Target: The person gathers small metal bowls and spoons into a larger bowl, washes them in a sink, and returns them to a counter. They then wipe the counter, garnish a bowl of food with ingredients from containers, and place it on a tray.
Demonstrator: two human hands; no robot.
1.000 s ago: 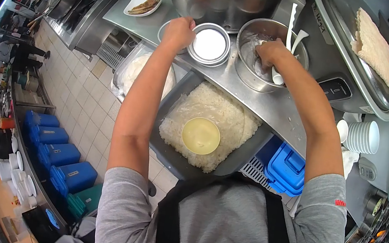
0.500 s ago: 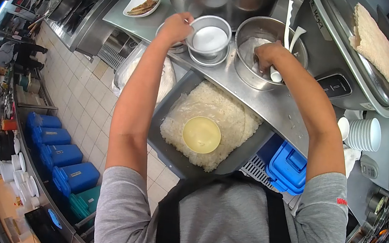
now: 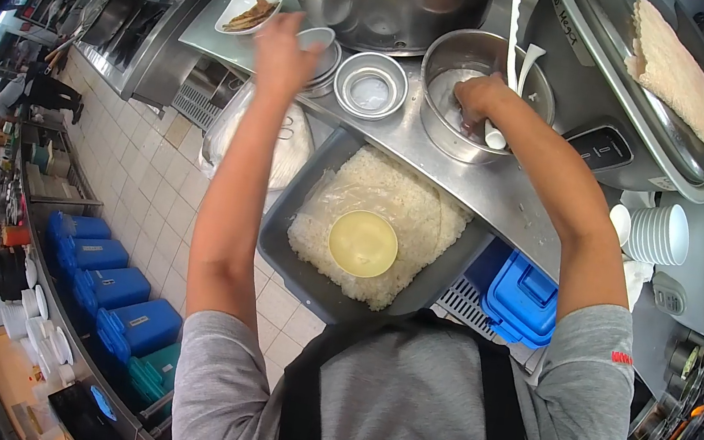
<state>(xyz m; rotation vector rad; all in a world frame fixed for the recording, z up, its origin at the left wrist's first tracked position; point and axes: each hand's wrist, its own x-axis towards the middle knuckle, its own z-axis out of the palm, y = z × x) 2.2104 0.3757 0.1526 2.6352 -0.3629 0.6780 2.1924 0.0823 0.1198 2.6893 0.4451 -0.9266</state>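
My left hand (image 3: pixel 281 59), slightly blurred, is beside a stack of round metal tins (image 3: pixel 326 72) on the steel counter, thumb apart from the fingers. I see nothing in its grasp. Right of that stack stands another round metal tin (image 3: pixel 371 86) with a smaller ring showing inside. My right hand (image 3: pixel 479 100) reaches into a steel pot (image 3: pixel 461 150), its fingers bent down and closed. The fingertips are hidden, and I cannot make out what they hold. Two white-handled utensils (image 3: pixel 514 40) lean in the pot beside this hand.
Below the counter edge, a grey tub (image 3: pixel 276 250) holds cooked rice (image 3: pixel 426 208) with a yellowish bowl (image 3: pixel 363 243) on it. A white dish (image 3: pixel 242 11) with brown pieces stands back left. A large covered pot (image 3: pixel 587 82) and stacked white cups (image 3: pixel 665 233) are right.
My left hand has let go of a round metal tin, which now sits lower on the counter, and moved left to the other stack. My right hand stays in the pot.
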